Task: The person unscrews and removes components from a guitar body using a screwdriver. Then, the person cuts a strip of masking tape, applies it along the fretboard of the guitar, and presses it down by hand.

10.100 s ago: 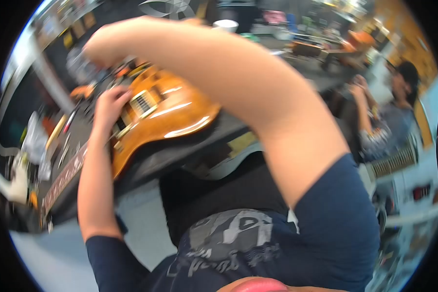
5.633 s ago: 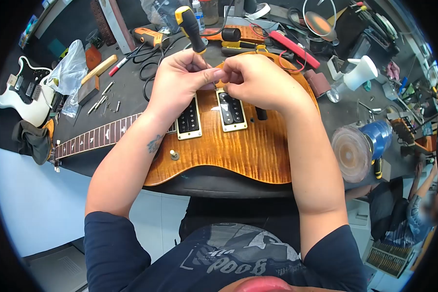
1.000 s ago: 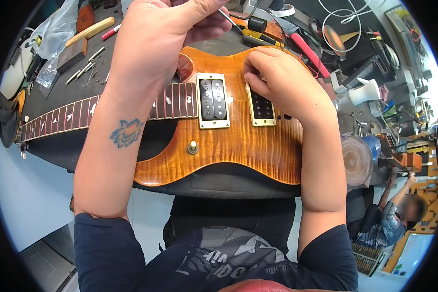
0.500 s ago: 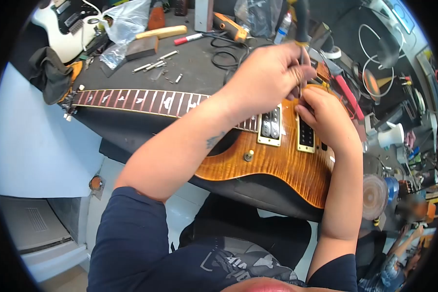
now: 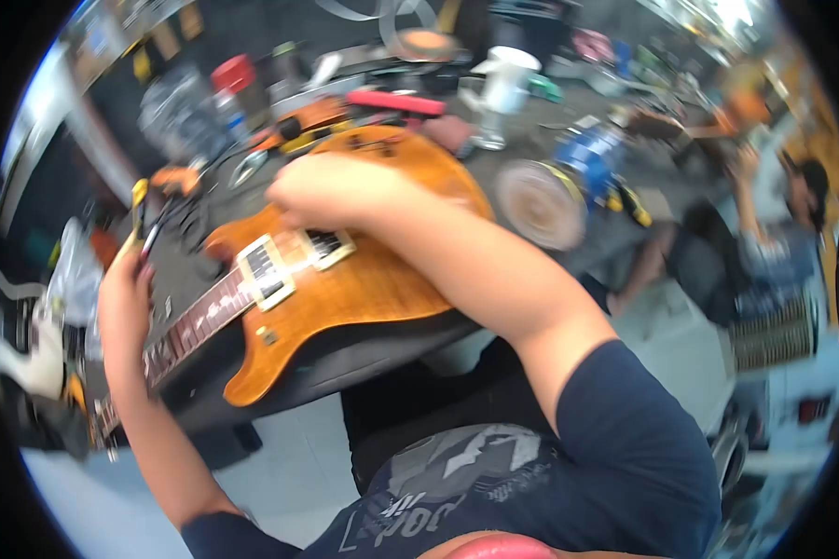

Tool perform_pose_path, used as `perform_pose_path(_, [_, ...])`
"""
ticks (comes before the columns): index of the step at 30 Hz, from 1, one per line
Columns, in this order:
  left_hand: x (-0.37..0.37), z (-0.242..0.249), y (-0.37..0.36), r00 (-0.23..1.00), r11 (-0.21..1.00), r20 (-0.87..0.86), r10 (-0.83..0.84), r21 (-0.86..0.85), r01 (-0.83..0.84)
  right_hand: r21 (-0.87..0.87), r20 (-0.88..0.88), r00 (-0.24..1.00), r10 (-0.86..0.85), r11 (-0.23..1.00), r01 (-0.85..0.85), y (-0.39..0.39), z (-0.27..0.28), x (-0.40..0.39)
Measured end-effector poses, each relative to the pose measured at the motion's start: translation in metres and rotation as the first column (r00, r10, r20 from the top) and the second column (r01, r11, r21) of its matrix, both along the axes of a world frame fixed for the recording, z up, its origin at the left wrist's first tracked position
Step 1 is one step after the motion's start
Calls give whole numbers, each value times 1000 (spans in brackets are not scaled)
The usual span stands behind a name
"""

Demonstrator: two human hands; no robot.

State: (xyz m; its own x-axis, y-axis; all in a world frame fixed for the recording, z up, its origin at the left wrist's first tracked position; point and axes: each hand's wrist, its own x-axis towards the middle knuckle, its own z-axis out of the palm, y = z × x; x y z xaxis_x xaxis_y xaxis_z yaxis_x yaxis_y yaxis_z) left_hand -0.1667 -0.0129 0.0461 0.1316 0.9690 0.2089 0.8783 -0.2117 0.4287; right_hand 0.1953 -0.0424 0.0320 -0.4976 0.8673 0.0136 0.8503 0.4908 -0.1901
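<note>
An amber flame-top electric guitar [image 5: 364,298] lies across the dark bench, its neck running to the lower left. My right hand [image 5: 322,191] is over the guitar body, just above the bridge-side pickup [image 5: 331,252], with its fingers curled down; I cannot tell what is in them. Farther along the neck, a second pickup [image 5: 268,272] sits in a cream frame. My left hand [image 5: 124,289] is raised beyond the neck at the left, closed around a slim tool with a yellow and dark handle [image 5: 139,197]. A white marker [image 5: 153,231] shows beside those fingers.
Behind the guitar are a pink-red bar [image 5: 396,102], a white mug [image 5: 508,79] and a clear bottle [image 5: 231,116]. A round tub [image 5: 543,205] stands right of the body. A white guitar [image 5: 33,349] is at far left. Another person [image 5: 774,224] sits at right.
The view has swung to the right. My left hand has moved away from the guitar body to the left with the tool; my right hand remains over the body.
</note>
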Motion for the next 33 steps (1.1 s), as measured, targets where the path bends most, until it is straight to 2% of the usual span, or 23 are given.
perform_pose_path(2, [-3, -14, -1, 976, 937, -106, -189, 279, 212, 129, -16, 1000, 24, 991, -22, -29, 7, 4])
perform_pose_path(3, [15, -6, -18, 974, 932, -72, -214, 283, 226, 216, -84, 995, 56, 976, -37, -55, 18, 9])
perform_pose_path(4, [27, 7, -45, 972, 936, -39, -230, 265, 232, 285, -151, 983, 103, 957, -57, -87, 36, 4])
perform_pose_path(6, [55, 26, -90, 956, 958, 109, -273, 118, 260, 274, -259, 949, 180, 956, -107, -165, 70, 24])
perform_pose_path(8, [64, 30, -118, 930, 959, 239, -279, 29, 281, 353, -412, 853, 320, 919, -174, -218, 69, 65])
perform_pose_path(10, [65, 28, -139, 895, 953, 345, -284, 0, 302, 296, -626, 768, 140, 953, 67, -262, 66, 124])
perform_pose_path(11, [61, 27, -144, 870, 948, 400, -287, -9, 317, 276, -705, 706, -68, 891, 360, -284, 68, 149])
perform_pose_path(13, [56, 22, -148, 833, 946, 483, -271, -28, 324, 168, -774, 489, -401, 615, 771, -303, 33, 224])
perform_pose_path(14, [52, 20, -148, 811, 944, 524, -262, -36, 328, 89, -784, 317, -533, 410, 908, -311, 15, 257])
perform_pose_path(16, [56, 13, -148, 744, 934, 613, -268, -24, 356, 76, -700, 158, -696, 148, 986, -325, -22, 305])
perform_pose_path(18, [76, 12, -161, 668, 937, 689, -280, 44, 347, 118, -671, 221, -708, 193, 974, -329, -42, 311])
perform_pose_path(20, [89, 4, -166, 625, 909, 716, -311, 31, 417, 242, -583, 415, -699, 339, 909, -321, -72, 320])
perform_pose_path(22, [110, 3, -177, 620, 883, 704, -346, 21, 468, 282, -477, 439, -761, 341, 897, -310, -88, 317])
perform_pose_path(25, [139, 3, -194, 583, 861, 739, -338, -7, 509, 246, -403, 385, -830, 307, 919, -297, -92, 314])
perform_pose_path(28, [147, 1, -192, 533, 847, 778, -333, -2, 532, 284, -492, 338, -803, 219, 934, -293, -101, 315])
perform_pose_path(33, [145, -7, -172, 438, 869, 844, -309, 64, 490, 333, -556, 326, -764, 154, 930, -285, -114, 324])
